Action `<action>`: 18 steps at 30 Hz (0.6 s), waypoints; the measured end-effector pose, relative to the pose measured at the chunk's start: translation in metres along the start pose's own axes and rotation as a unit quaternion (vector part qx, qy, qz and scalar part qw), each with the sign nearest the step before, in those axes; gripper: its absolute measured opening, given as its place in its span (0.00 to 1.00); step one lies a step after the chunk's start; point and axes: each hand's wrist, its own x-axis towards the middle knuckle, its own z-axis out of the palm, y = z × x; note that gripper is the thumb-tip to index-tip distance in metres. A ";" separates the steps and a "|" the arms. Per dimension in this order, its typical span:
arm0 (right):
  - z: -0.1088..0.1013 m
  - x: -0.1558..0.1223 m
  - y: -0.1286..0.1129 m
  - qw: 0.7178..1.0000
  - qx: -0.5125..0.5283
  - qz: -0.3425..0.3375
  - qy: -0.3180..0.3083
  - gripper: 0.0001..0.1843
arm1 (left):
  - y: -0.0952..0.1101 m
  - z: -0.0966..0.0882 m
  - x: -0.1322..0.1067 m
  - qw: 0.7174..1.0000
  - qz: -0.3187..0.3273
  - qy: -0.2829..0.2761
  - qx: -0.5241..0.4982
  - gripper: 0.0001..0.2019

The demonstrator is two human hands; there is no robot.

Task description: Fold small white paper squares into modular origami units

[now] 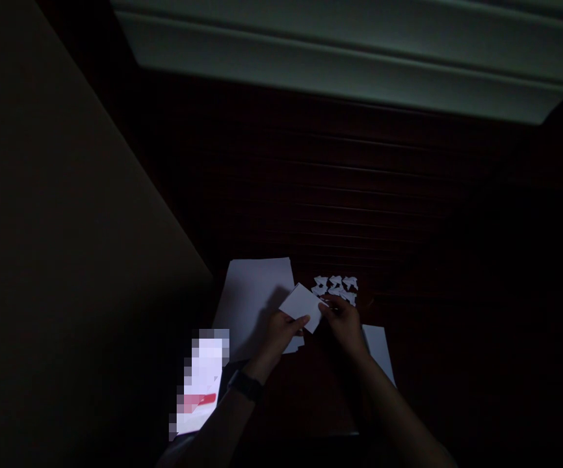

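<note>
Biggest first: we have a pale slatted panel [340,52] across the top, then a dark tabletop [318,396] below it. On that, a stack of large white rectangular paper sheets [245,302] sits left of centre, partly covered by our left hand [284,330] and its shadow. A bright, pixelated rectangular screen [201,383] is left of our left forearm; a white rectangular paper sheet [378,351] lies beside our right forearm, partly hidden. The small, white, near-square piece of paper [301,304] is held between both hands, over the stack's right edge. One corner points away from us, one toward us; its slightly longer axis runs upper left to lower right. Left thumb is flat on its near edge, fingers under; right hand [344,322] pinches the right corner, thumb on top. Both grips closed to paper thickness. Small, jagged white paper pieces [335,285] sit just beyond the right hand, which may block some. Dark wristband [246,385] on left wrist.
</note>
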 end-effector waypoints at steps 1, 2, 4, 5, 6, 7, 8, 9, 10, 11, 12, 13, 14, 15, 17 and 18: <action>0.000 0.001 0.002 1.000 0.008 0.006 -0.007 0.16 | 0.000 0.000 0.000 1.000 -0.006 -0.001 0.005 0.18; -0.001 0.002 0.003 1.000 0.016 0.012 -0.013 0.17 | 0.001 0.000 0.000 1.000 -0.010 -0.003 0.009 0.18; -0.002 0.003 0.006 0.999 0.026 0.025 -0.020 0.18 | 0.000 0.000 0.001 1.000 -0.006 -0.009 0.009 0.17; -0.002 0.003 0.007 0.999 0.029 0.030 -0.022 0.18 | 0.000 0.000 0.001 1.000 0.000 -0.012 0.006 0.17; -0.003 0.004 0.008 0.999 0.031 0.033 -0.022 0.18 | -0.001 0.001 0.002 1.000 0.006 -0.016 0.004 0.17; -0.003 0.004 0.008 0.999 0.031 0.034 -0.021 0.17 | -0.001 0.001 0.002 1.000 0.011 -0.019 0.001 0.16; -0.003 0.004 0.008 0.999 0.028 0.033 -0.019 0.17 | -0.001 0.002 0.002 1.000 0.014 -0.020 -0.002 0.16; -0.003 0.003 0.008 0.999 0.023 0.032 -0.016 0.17 | -0.001 0.002 0.002 1.000 0.018 -0.021 -0.006 0.16; -0.003 0.003 0.007 0.999 0.017 0.029 -0.011 0.16 | -0.001 0.003 0.001 1.000 0.019 -0.022 -0.010 0.16; -0.003 0.003 0.007 1.000 0.009 0.026 -0.005 0.16 | -0.001 0.004 0.001 0.999 0.019 -0.024 -0.016 0.17; -0.003 0.002 0.006 1.000 0.002 0.023 0.001 0.15 | -0.001 0.005 0.000 0.999 0.017 -0.026 -0.023 0.18; -0.003 0.002 0.006 1.000 -0.005 0.020 0.004 0.15 | -0.001 0.005 -0.001 0.999 0.017 -0.028 -0.029 0.19; -0.002 0.001 0.005 1.000 -0.011 0.019 0.008 0.15 | -0.001 0.006 -0.001 0.999 0.016 -0.032 -0.035 0.19; -0.002 0.001 0.005 1.000 -0.016 0.019 0.011 0.15 | -0.001 0.006 -0.002 0.998 0.016 -0.034 -0.042 0.20; -0.001 0.000 0.006 0.999 -0.018 0.023 0.021 0.15 | -0.002 0.005 -0.003 0.997 0.020 -0.041 -0.055 0.20; 0.000 0.000 0.006 0.999 -0.015 0.025 0.025 0.16 | -0.002 0.005 -0.003 0.997 0.019 -0.046 -0.062 0.20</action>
